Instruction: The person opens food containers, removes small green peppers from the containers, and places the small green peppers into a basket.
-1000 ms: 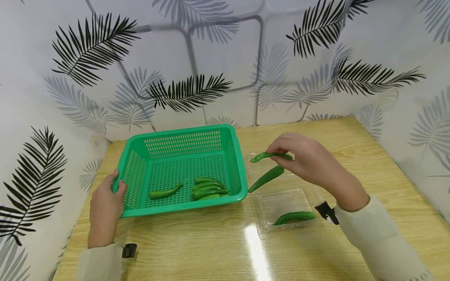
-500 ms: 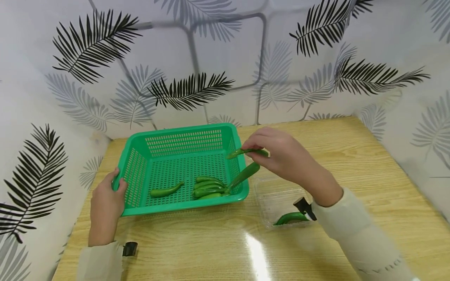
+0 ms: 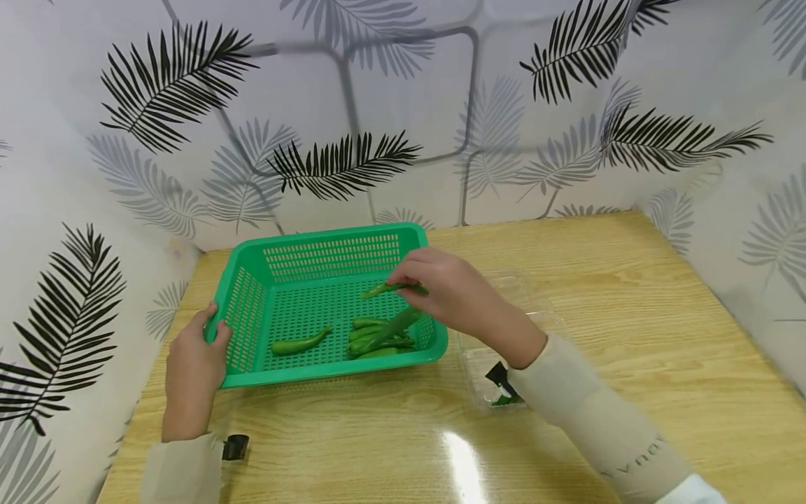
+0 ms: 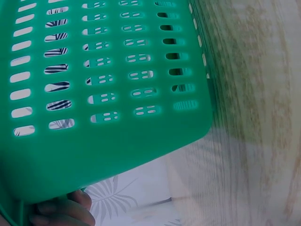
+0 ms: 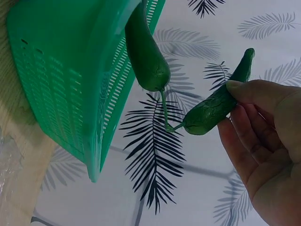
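My right hand point(image 3: 450, 294) is over the right part of a green plastic basket point(image 3: 327, 376). Its thumb and fingers pinch a green chili pepper point(image 5: 221, 103). A second green pepper point(image 5: 148, 56) dangles beside it, their stems meeting in the right wrist view. In the head view this second pepper hangs over several green peppers point(image 3: 371, 345) on the basket floor. One curved pepper point(image 3: 299, 344) lies apart, left of that group. At the basket's left side, my left hand point(image 3: 192, 371) grips the rim; in the left wrist view only its fingertips point(image 4: 70, 212) show under the rim.
Right of the basket, a clear plastic container point(image 3: 472, 371) sits on the wooden table point(image 3: 352, 434), partly behind my right forearm. A bit of green pepper point(image 3: 504, 400) shows inside it. A leaf-patterned covering point(image 3: 403, 105) rises behind the table.
My right hand has moved left from above the clear container to above the basket, bringing the two peppers along. The left hand keeps its hold on the rim.
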The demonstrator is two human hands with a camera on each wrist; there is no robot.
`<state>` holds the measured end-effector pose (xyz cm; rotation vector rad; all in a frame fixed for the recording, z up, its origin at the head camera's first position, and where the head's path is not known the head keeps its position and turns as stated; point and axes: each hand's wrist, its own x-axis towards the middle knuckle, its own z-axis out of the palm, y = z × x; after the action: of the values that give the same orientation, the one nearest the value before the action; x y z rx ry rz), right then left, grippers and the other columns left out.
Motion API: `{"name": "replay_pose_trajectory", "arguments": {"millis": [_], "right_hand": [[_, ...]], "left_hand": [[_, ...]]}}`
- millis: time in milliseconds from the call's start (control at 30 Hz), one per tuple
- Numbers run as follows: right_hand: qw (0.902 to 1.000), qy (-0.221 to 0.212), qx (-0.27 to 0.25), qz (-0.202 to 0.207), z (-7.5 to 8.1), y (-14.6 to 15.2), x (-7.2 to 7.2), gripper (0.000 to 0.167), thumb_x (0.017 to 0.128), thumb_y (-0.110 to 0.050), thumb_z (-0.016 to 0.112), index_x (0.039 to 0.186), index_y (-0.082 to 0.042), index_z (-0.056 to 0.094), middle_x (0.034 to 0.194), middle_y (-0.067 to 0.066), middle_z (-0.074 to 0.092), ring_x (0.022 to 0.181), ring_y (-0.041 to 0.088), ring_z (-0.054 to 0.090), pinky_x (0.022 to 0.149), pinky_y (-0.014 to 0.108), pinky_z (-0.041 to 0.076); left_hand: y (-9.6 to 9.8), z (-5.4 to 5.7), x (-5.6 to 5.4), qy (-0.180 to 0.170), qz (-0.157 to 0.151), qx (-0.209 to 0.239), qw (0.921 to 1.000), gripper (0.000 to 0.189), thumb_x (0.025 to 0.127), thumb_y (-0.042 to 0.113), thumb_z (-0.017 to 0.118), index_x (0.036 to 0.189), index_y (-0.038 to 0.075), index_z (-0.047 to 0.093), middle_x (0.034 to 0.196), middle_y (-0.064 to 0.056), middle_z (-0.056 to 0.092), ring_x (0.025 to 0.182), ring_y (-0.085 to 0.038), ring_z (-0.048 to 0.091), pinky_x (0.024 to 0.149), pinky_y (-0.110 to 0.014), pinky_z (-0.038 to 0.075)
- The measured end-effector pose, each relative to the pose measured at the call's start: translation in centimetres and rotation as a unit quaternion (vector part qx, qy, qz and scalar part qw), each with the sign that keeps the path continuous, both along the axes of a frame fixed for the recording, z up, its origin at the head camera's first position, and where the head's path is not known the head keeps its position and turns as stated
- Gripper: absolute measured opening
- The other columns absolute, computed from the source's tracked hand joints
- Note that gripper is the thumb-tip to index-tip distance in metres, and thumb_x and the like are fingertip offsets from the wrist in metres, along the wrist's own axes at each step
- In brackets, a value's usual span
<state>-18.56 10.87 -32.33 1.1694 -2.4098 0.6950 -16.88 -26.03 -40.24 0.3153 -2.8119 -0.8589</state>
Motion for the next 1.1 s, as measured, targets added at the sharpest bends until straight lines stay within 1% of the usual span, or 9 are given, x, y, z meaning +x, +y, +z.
{"name": "replay_pose_trajectory", "arguments": {"millis": [200, 367, 433, 600, 700, 800, 833, 900, 1100], "right_hand": [[0.9997, 0.009, 0.017, -0.013, -0.7, -1.8, -0.8, 0.014, 0.082, -0.007, 0.069, 0.095, -0.013, 0.07, 0.09, -0.004, 0.062, 0.082, 0.007, 0.055, 0.07, 0.019, 0.045], [0.9991, 0.013, 0.02, -0.036, -2.0, -2.5, -2.2, 0.011, 0.083, -0.007, 0.068, 0.094, -0.011, 0.068, 0.093, -0.002, 0.062, 0.082, 0.01, 0.058, 0.07, 0.02, 0.046], [0.9985, -0.002, 0.023, -0.05, -2.6, -2.7, -2.7, 0.011, 0.084, -0.008, 0.068, 0.094, -0.011, 0.067, 0.093, -0.001, 0.062, 0.081, 0.01, 0.059, 0.069, 0.02, 0.047], [0.9939, -0.061, 0.045, -0.08, -4.4, -3.2, -4.0, 0.012, 0.084, -0.008, 0.068, 0.096, -0.011, 0.067, 0.095, -0.002, 0.063, 0.085, 0.011, 0.059, 0.07, 0.021, 0.047], [0.9905, -0.081, 0.069, -0.087, -5.3, -3.5, -4.5, 0.014, 0.084, -0.008, 0.068, 0.097, -0.012, 0.067, 0.096, -0.002, 0.063, 0.09, 0.012, 0.058, 0.073, 0.022, 0.047], [0.9866, -0.099, 0.095, -0.088, -6.0, -3.8, -4.7, 0.015, 0.084, -0.009, 0.068, 0.099, -0.011, 0.067, 0.098, -0.001, 0.063, 0.092, 0.013, 0.058, 0.073, 0.024, 0.048], [0.9851, -0.105, 0.105, -0.087, -6.2, -3.8, -4.7, 0.015, 0.084, -0.009, 0.068, 0.099, -0.011, 0.067, 0.098, -0.001, 0.063, 0.092, 0.013, 0.058, 0.073, 0.024, 0.048], [0.9814, -0.118, 0.124, -0.087, -6.5, -4.0, -4.7, 0.016, 0.084, -0.009, 0.068, 0.1, -0.012, 0.067, 0.099, -0.002, 0.062, 0.091, 0.013, 0.058, 0.071, 0.025, 0.049], [0.9712, -0.142, 0.176, -0.076, -7.4, -4.8, -4.7, 0.017, 0.084, -0.007, 0.068, 0.1, -0.013, 0.069, 0.102, -0.001, 0.063, 0.094, 0.014, 0.06, 0.073, 0.025, 0.05]], "left_hand": [[0.1, -0.1, -0.1, 0.007, -0.004, 0.003, 1.0, 0.048, 0.098, 0.027, 0.039, 0.144, 0.012, 0.037, 0.121, -0.031, 0.052, 0.038, -0.02, 0.036, 0.038, -0.034, 0.033], [0.2, -0.2, -0.1, 0.006, -0.004, 0.008, 0.9999, 0.048, 0.098, 0.025, 0.04, 0.144, 0.012, 0.038, 0.111, -0.031, 0.056, 0.037, -0.02, 0.036, 0.038, -0.034, 0.033], [0.2, -0.2, -0.1, 0.005, -0.002, 0.005, 1.0, 0.048, 0.098, 0.026, 0.04, 0.144, 0.013, 0.038, 0.1, -0.03, 0.059, 0.037, -0.02, 0.036, 0.037, -0.034, 0.033], [0.1, -0.3, -0.1, 0.013, -0.001, -0.002, 0.9999, 0.047, 0.098, 0.025, 0.041, 0.143, 0.012, 0.039, 0.107, -0.031, 0.058, 0.037, -0.02, 0.037, 0.038, -0.034, 0.033], [0.1, -0.3, -0.1, 0.019, -0.004, 0.0, 0.9998, 0.046, 0.098, 0.025, 0.041, 0.142, 0.01, 0.04, 0.112, -0.032, 0.056, 0.038, -0.021, 0.038, 0.038, -0.035, 0.032], [0.0, -0.4, -0.1, 0.016, -0.004, 0.001, 0.9999, 0.047, 0.098, 0.026, 0.04, 0.143, 0.011, 0.039, 0.115, -0.031, 0.055, 0.038, -0.021, 0.039, 0.038, -0.035, 0.032], [0.0, -0.4, -0.1, 0.015, -0.004, 0.0, 0.9999, 0.047, 0.098, 0.026, 0.04, 0.143, 0.011, 0.039, 0.112, -0.032, 0.056, 0.038, -0.021, 0.039, 0.038, -0.035, 0.032], [0.0, -0.5, -0.1, 0.014, -0.006, -0.001, 0.9999, 0.047, 0.098, 0.026, 0.04, 0.143, 0.011, 0.039, 0.113, -0.032, 0.055, 0.038, -0.021, 0.039, 0.038, -0.035, 0.032], [-0.1, -0.6, -0.1, 0.025, -0.006, -0.001, 0.9997, 0.047, 0.098, 0.026, 0.04, 0.142, 0.01, 0.04, 0.095, -0.031, 0.059, 0.036, -0.02, 0.037, 0.036, -0.034, 0.032]]}}
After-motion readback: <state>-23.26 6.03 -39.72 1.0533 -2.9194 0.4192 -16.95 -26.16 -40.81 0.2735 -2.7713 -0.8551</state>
